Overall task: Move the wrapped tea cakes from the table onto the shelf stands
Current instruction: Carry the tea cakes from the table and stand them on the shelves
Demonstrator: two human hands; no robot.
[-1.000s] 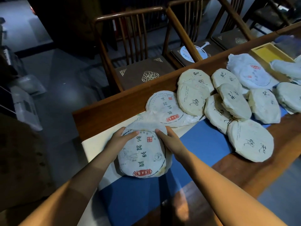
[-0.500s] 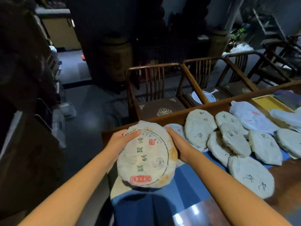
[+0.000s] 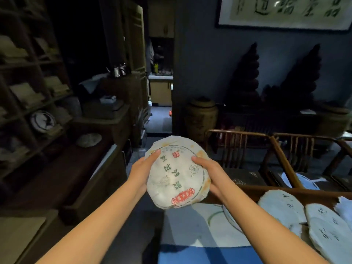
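Dim tea room; both hands' fingers grip the tea cake [image 3: 178, 173] above the table [image 3: 192, 233], printed face toward camera.

One wrapped tea cake [image 3: 178, 173] with green lettering and a red label is held between two hands, the left hand [image 3: 140, 171] and the right hand [image 3: 208, 171]. At least three more wrapped tea cakes [image 3: 282, 206] lie overlapping on the desk [image 3: 200, 252] at lower right, the stack cut off by the frame edge. Two wooden chairs [image 3: 238, 147] stand behind the desk. Two large clay jars [image 3: 202, 115] sit against the wall. One framed calligraphy scroll [image 3: 285, 12] hangs above.
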